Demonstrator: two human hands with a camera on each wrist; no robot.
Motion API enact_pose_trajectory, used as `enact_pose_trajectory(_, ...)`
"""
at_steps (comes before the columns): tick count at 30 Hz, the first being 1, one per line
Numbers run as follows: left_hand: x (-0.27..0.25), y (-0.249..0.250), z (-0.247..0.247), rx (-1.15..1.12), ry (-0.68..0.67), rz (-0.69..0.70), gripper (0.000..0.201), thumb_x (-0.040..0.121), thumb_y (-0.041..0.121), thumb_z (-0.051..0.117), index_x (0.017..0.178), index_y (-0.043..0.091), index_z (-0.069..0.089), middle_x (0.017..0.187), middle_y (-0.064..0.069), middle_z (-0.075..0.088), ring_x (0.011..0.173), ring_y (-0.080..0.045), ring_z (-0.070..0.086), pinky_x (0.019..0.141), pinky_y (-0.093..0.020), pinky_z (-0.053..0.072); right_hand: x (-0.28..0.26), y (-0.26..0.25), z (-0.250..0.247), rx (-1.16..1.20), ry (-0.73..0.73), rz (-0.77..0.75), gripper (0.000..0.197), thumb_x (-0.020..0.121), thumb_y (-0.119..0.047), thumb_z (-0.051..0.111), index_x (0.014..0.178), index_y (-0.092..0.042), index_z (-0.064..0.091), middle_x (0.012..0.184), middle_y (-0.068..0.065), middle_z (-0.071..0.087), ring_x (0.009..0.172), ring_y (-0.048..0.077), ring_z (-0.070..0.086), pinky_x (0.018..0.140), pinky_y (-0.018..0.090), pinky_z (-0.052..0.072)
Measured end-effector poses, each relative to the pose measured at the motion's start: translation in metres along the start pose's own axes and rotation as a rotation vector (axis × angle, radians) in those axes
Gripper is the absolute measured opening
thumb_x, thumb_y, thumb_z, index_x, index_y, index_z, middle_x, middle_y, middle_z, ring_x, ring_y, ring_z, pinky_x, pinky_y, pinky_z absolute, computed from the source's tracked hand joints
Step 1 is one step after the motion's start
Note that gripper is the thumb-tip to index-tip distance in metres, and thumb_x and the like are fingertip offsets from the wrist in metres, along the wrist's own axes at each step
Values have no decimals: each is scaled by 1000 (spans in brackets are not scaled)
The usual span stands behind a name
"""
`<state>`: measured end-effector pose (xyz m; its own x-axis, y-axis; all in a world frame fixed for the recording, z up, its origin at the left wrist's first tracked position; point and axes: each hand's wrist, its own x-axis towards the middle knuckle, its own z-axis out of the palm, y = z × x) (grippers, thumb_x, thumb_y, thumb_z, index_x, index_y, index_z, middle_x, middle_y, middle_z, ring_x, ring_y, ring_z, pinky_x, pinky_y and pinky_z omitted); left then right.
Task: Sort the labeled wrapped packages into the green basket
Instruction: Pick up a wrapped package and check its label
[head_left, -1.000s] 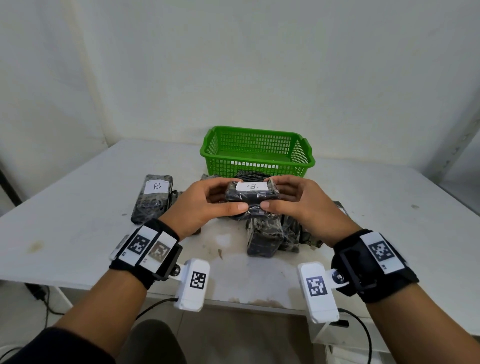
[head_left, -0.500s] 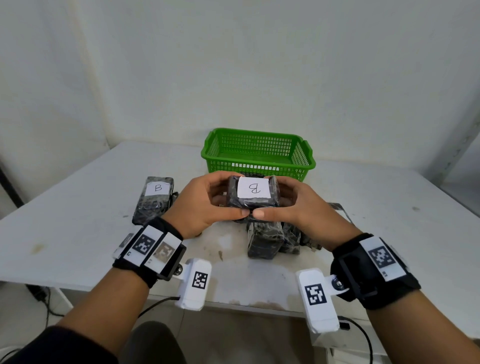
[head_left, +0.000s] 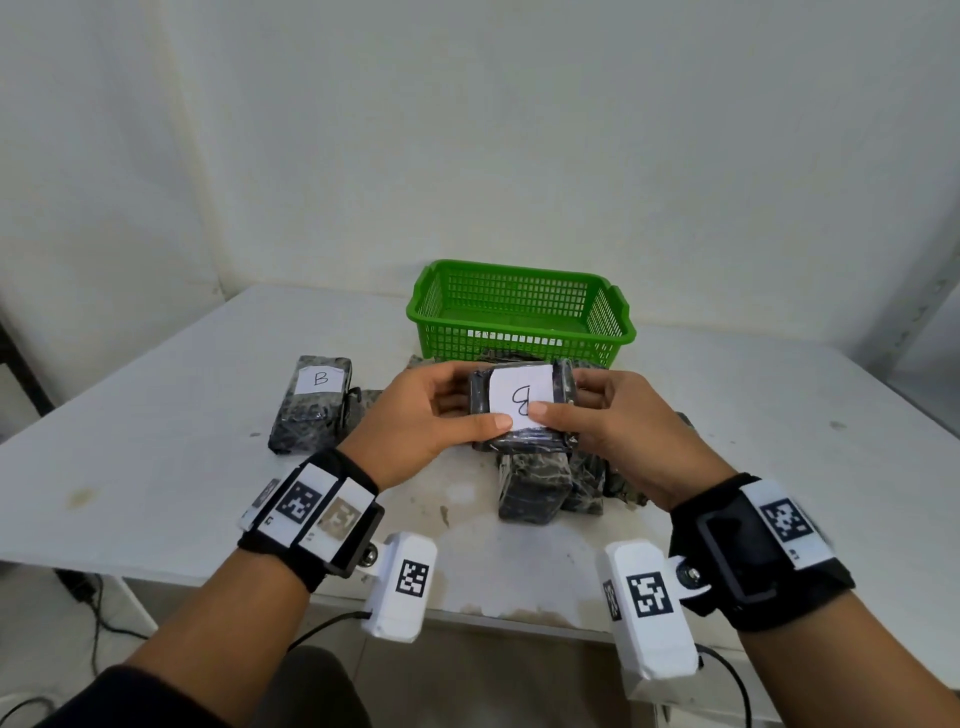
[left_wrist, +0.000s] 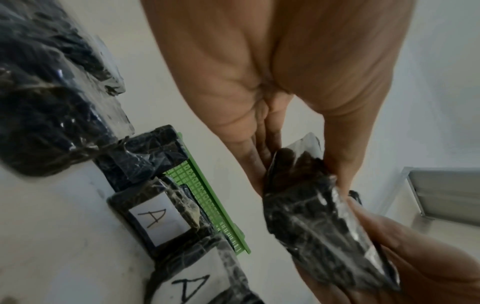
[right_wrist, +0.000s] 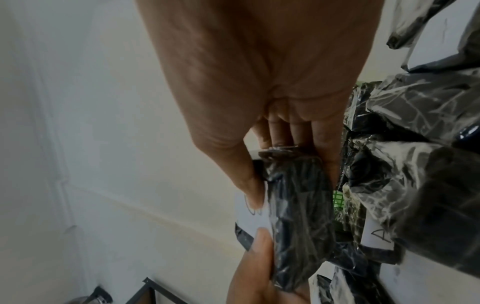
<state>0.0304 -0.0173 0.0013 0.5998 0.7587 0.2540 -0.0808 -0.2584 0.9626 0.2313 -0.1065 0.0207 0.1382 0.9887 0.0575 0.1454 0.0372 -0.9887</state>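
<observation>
Left hand (head_left: 423, 415) and right hand (head_left: 621, 428) are both pinching the "B"-labeled wrapped package (head_left: 522, 402), thumbs on its label, above the table (head_left: 156, 441), before the green basket (head_left: 519, 332). Packages labeled "A" (left_wrist: 155, 219) are lying beside the basket.

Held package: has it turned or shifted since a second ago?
Yes. The held package has tipped its B label up toward the camera, and now overlaps the green basket's near wall less, sitting lower against it.
</observation>
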Motion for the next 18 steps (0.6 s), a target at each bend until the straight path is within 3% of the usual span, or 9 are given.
enact_pose_trajectory(2,0,-1,0,-10,10,7,58,63,12,90,115,21,66,113,-5,74,108,-25,69,94,-33,56,0,-2,1,-20,-6,-11,35,84,-14,84,118,-13,74,107,0,82,100,18,78,78,25,59)
enact_pose_trajectory(4,0,-1,2,-8,-6,26,61,60,13,91,116,20,67,112,-8,73,106,-28,70,93,-37,56,0,-2,4,-29,19,-47,33,83,-17,85,114,-14,77,106,0,82,99,18,78,84,29,61)
enact_pose_trajectory(7,0,1,5,1,-5,45,57,65,2,87,115,22,67,112,-8,74,104,-28,70,94,-45,56,1,0,6,-32,83,-112,27,83,-13,85,110,-10,79,102,3,82,96,19,79,88,33,63)
enact_pose_trajectory(11,0,3,5,6,20,55,58,67,-3,85,117,18,66,112,-8,74,104,-27,71,95,-48,55,1,2,7,-37,101,-158,29,81,-12,87,108,-10,79,101,2,82,95,19,79,87,32,64)
enact_pose_trajectory(14,0,3,0,-3,39,63,61,64,1,88,120,14,65,113,-8,73,106,-25,70,97,-48,54,0,2,2,-44,36,-134,43,76,-14,89,117,-10,75,109,-1,81,102,15,78,91,28,61)
enact_pose_trajectory(18,-1,2,-1,-22,34,65,68,57,18,89,121,14,65,114,-7,73,106,-25,70,95,-45,55,-2,1,-2,-81,20,-135,37,78,-10,88,113,-7,76,105,0,82,99,15,78,87,26,62)
